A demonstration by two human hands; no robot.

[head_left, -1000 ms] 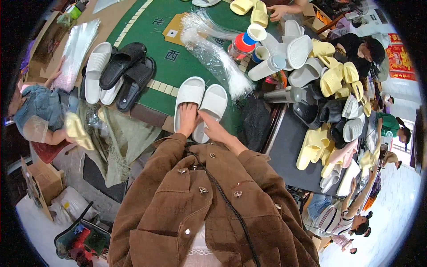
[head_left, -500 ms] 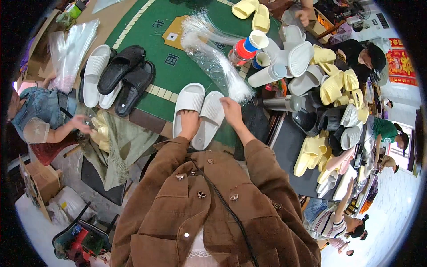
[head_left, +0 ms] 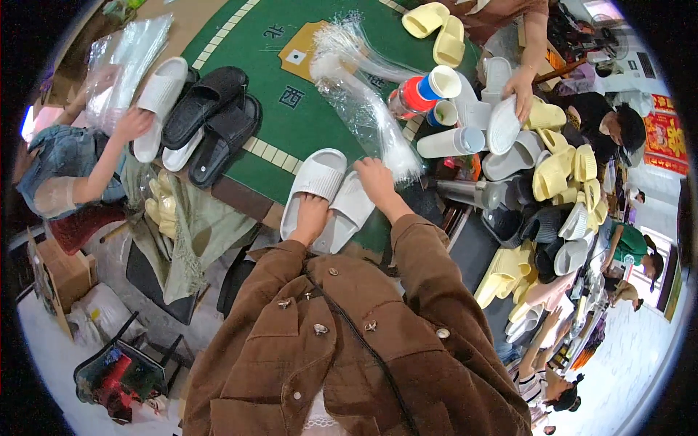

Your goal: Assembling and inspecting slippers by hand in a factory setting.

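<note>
A pair of white slide slippers lies side by side before me at the table's near edge. The fingers of my left hand [head_left: 313, 219] are tucked under the strap of the left white slipper [head_left: 318, 171], hiding part of its footbed. My right hand [head_left: 378, 187] has its fingers closed on the outer upper side of the right white slipper [head_left: 350, 209]. Just past that hand, the end of a bundle of clear plastic bags [head_left: 363, 102] lies on the green table mat [head_left: 240, 69].
Black slippers [head_left: 211, 109] and another white slipper [head_left: 161, 91] lie at the left, where a co-worker's hand [head_left: 134, 123] reaches. Cups [head_left: 440, 83] and a white tumbler [head_left: 451, 142] stand right of the bags. Yellow slippers [head_left: 554, 173] pile up farther right, below another person's hand [head_left: 520, 91].
The co-worker at the left has raised a hand to the white slipper there. At the far right, another person's hand has come down onto a white slipper. My hands stay on the pair.
</note>
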